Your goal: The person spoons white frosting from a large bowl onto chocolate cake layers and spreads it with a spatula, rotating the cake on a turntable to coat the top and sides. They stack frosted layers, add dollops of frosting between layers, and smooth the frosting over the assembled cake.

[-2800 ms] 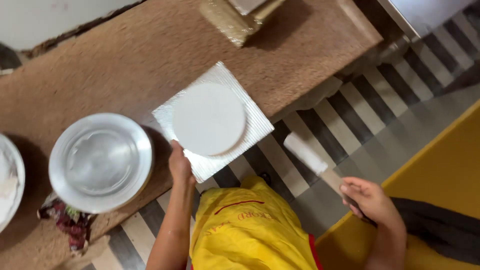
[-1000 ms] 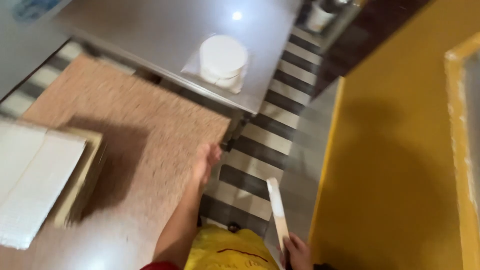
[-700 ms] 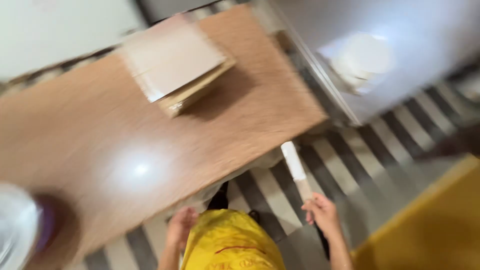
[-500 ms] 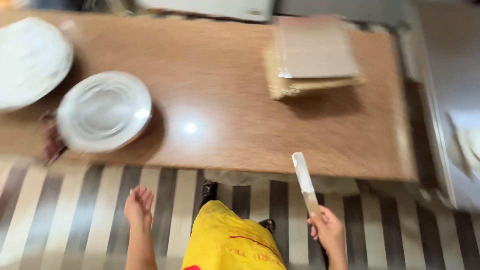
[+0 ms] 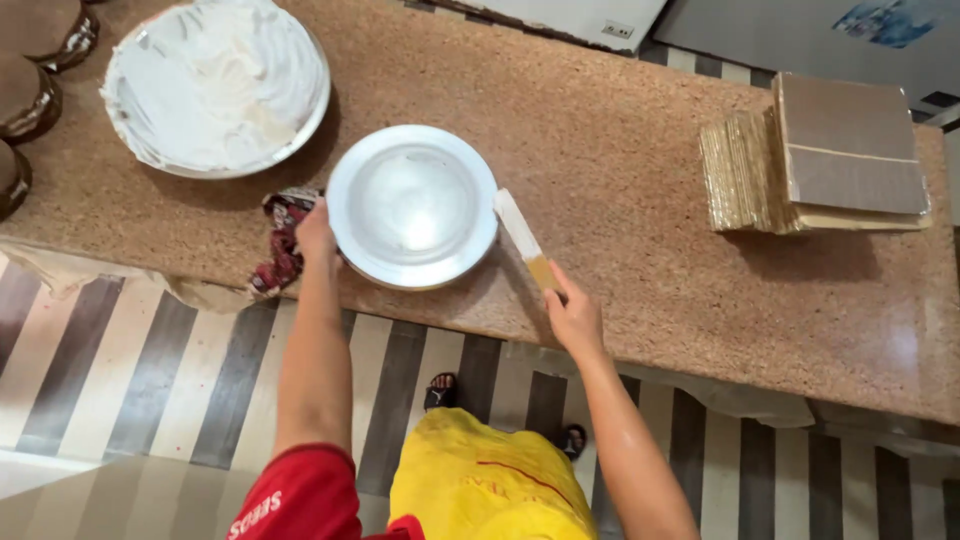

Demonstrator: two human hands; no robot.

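Left hand (image 5: 316, 232): mine, resting at the left rim of the round metal turntable (image 5: 412, 205). Fingers are curled against the edge, touching it. Can't honestly tell if they're gripping it or just laid on it.

Right hand (image 5: 574, 316): fingers wrapped tight around the wooden handle of a spatula (image 5: 525, 237). The pale flat blade points up and away from me, slanting left, and its tip sits just beside the right rim of the turntable.

Turntable: shiny silver disc, bare on top, standing near the front edge of the surface (image 5: 640, 180), right between my two hands.

Cloth (image 5: 283, 243): a crumpled dark red patterned rag, just left of my left hand, tucked against the turntable and hanging a bit over the front edge.

Cream bowl (image 5: 217, 82): big wide metal bowl smeared with white cream, up and to the left of the turntable, close to it but not touching as far as I can see.

Cakes (image 5: 38, 60): dark brown rounds at the far left edge, only partly in view.

Boards (image 5: 822, 152): a stack of square gold-edged cake boards on the far right of the surface, well away from both hands.

Surface: brown speckled stone, glossy.

Floor (image 5: 120, 370): striped grey and cream tiles under me; my yellow apron (image 5: 490, 485) and sandalled feet show at the bottom.
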